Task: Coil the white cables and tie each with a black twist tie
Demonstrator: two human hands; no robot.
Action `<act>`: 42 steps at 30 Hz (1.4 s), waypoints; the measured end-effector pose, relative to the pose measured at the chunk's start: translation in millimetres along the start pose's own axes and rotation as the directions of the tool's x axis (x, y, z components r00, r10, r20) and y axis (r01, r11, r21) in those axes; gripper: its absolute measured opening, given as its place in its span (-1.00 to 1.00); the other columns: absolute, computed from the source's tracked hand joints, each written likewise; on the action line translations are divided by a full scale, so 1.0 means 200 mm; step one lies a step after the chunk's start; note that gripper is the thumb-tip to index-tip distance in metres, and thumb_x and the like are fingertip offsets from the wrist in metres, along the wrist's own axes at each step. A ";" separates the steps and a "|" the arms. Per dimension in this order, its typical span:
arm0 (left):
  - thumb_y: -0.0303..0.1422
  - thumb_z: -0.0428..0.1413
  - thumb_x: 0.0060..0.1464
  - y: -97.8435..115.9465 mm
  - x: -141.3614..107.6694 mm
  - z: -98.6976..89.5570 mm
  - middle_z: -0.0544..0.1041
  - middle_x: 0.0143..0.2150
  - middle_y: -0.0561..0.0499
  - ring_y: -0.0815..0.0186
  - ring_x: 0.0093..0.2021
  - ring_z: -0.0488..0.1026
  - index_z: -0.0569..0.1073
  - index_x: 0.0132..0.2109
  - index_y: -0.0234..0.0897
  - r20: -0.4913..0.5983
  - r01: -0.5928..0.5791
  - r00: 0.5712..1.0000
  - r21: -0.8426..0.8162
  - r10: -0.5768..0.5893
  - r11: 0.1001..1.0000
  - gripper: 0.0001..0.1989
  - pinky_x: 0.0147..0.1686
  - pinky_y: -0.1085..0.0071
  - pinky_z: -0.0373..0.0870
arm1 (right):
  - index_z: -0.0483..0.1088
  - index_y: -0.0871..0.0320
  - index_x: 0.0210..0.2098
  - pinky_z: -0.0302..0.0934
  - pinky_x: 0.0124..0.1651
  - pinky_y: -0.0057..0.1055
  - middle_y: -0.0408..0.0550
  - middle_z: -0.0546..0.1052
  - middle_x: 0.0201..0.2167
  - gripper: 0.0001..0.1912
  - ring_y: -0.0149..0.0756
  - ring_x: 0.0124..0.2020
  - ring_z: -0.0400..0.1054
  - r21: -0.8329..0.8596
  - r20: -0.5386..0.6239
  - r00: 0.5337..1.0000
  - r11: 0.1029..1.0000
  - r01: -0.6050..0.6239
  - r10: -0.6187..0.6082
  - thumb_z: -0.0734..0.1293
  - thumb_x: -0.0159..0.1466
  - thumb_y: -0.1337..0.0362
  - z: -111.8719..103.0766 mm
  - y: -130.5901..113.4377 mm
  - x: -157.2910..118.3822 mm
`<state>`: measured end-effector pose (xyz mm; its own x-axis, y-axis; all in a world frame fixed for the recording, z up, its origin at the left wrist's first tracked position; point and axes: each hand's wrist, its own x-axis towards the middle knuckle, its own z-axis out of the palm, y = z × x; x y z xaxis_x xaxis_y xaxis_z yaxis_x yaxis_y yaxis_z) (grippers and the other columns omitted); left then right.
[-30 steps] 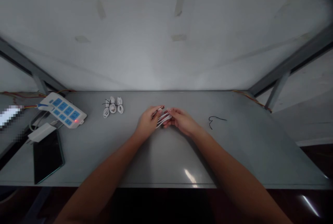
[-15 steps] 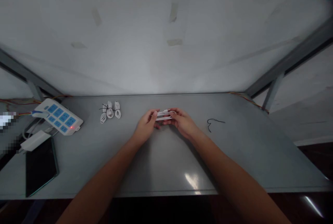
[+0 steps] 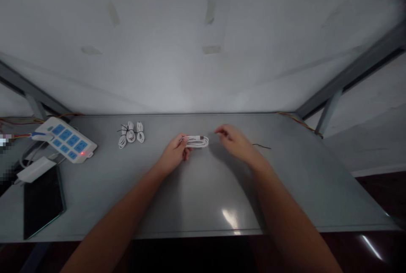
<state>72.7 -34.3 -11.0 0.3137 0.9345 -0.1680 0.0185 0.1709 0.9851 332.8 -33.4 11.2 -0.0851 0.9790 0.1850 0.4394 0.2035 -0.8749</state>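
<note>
Near the middle of the grey table [image 3: 203, 197], my left hand [image 3: 178, 149] is closed on one end of a folded white cable [image 3: 198, 141], whose loops and plug stick out to the right. My right hand [image 3: 233, 141] is off the cable, to its right, with the fingers bent; whether anything is between them is too small to tell. A thin black tie [image 3: 262, 146] lies on the table beyond my right wrist, partly hidden by it. Over on the left lie three coiled white cables [image 3: 130, 132] with black ties round them.
At the left are a white power strip [image 3: 69, 140] with blue sockets and a lit red light, a white adapter [image 3: 36, 170] and a dark tablet [image 3: 44, 203]. A grey-white wall [image 3: 177, 74] rises behind the table, with metal frame bars at both sides.
My right hand has let go of the white cable and moved right, toward the black tie. My left hand still holds the cable. The view has shifted slightly.
</note>
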 end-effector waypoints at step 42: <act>0.05 0.15 0.17 -0.02 0.01 -0.01 0.35 -0.52 0.13 0.39 -0.53 0.23 0.50 -0.02 -0.29 -0.149 -0.158 0.975 0.076 0.168 0.985 -0.51 -0.51 0.45 0.09 | 0.60 0.16 -0.27 0.00 -0.50 -0.45 -0.20 0.43 -0.54 -0.74 -0.46 -0.56 0.12 0.499 0.271 0.940 0.805 -0.321 0.207 0.53 0.14 0.12 0.44 -0.12 -0.06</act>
<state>72.3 -32.1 -14.6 0.1677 0.9858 -0.0039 0.0404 -0.0029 0.9992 245.1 -48.9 -8.7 -0.2312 0.9645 -0.1280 -0.0649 -0.1466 -0.9871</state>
